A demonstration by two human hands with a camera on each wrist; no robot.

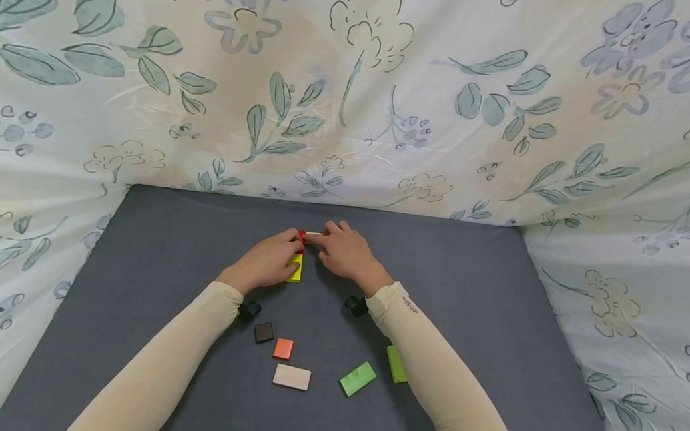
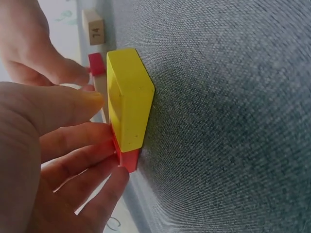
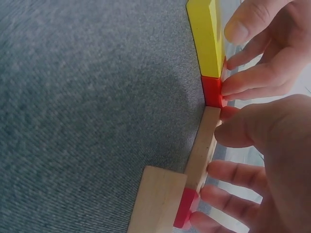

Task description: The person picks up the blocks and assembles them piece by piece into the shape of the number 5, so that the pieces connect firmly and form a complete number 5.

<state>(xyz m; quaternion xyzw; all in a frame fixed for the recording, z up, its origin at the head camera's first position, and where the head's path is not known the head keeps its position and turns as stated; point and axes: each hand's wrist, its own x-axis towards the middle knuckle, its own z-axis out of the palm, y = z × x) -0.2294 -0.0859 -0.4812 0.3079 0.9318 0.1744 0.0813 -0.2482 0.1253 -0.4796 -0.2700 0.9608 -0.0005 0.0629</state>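
Note:
My left hand [image 1: 266,261] lies along a row of blocks, its thumb at the yellow block [image 2: 131,97] and its fingertips at the red block [image 3: 212,91] that abuts it. From that red block a plain wooden block [image 3: 200,148] runs off at an angle. My right hand [image 1: 350,252] has its thumb and fairly straight fingertips against this wooden block's side, index finger reaching the corner by the red block. At the wooden block's other end sits a crimson block [image 3: 184,208], with another wooden block [image 3: 158,199] beside it, marked 74 in the left wrist view.
Nearer the body lie a dark brown square block [image 1: 264,333], an orange square block [image 1: 283,349], a pale wooden block [image 1: 291,377] and a green block [image 1: 357,379]. A second green block [image 1: 396,365] is partly under the right sleeve. Floral cloth [image 1: 350,142] hangs behind the grey tabletop [image 1: 155,262].

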